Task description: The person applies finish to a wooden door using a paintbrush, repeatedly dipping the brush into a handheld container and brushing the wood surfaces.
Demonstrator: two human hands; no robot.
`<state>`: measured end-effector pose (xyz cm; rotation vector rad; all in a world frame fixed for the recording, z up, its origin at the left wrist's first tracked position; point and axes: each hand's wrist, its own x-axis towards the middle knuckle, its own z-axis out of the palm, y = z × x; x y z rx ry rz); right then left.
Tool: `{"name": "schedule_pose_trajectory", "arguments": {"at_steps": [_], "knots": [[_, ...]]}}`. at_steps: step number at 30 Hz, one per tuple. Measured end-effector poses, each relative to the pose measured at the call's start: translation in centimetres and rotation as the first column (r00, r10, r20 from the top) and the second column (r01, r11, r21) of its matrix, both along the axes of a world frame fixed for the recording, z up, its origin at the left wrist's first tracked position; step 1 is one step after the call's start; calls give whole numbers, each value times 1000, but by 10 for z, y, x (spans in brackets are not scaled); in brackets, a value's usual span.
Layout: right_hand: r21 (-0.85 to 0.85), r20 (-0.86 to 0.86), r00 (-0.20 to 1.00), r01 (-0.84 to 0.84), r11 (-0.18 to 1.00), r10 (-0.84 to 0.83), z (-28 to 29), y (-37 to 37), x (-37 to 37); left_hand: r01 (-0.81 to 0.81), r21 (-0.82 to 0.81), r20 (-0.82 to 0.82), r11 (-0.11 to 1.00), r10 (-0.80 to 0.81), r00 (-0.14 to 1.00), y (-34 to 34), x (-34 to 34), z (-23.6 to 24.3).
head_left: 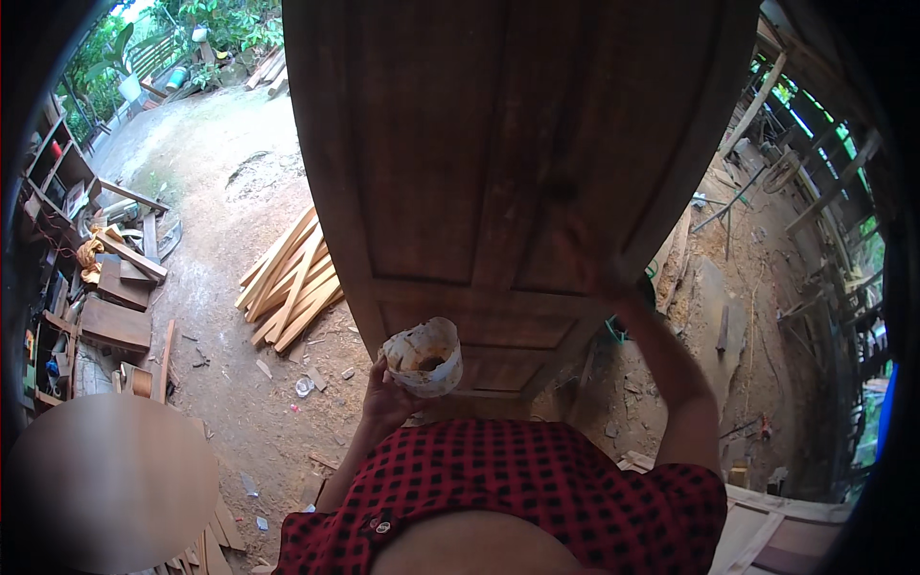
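Note:
A tall brown wooden door (431, 144) with recessed panels stands upright right in front of me. My left hand (384, 394) is closed around the side of a white plastic tub (445, 379), held low before the door. Brown stain smears the tub's walls, and its inside looks dark at the bottom. Across the door's right half reaches my right hand (586, 257), close to the panels. Motion and shadow smear its fingers. A dark blurred shape (560, 189) shows just beyond them; I cannot tell what it is or whether it is held.
Light wooden strips (292, 278) lie piled on the dirt ground left of the door. Farther left are cluttered shelves and wood offcuts (115, 321). On the right, a slatted fence (834, 220) borders ground strewn with scraps. A panelled wooden frame (767, 527) lies at lower right.

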<state>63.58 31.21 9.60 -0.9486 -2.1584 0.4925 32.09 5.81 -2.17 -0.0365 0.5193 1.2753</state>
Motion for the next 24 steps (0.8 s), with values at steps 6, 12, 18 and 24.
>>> {"name": "schedule_pose_trajectory", "arguments": {"at_steps": [6, 12, 18, 24], "knots": [[-135, 371, 886, -245, 960, 278, -106, -54, 24, 10, -36, 16, 999, -10, 1000, 4, 8, -11], [-627, -358, 894, -444, 640, 270, -19, 38, 64, -69, 8, -38, 998, 70, 997, -12, 10, -12], [506, 62, 997, -2, 863, -34, 235, 115, 118, -45, 65, -23, 997, 46, 999, -16, 24, -2], [841, 63, 948, 118, 528, -313, 226, 157, 121, -16, 78, 99, 997, 8, 995, -18, 39, -18]]}}
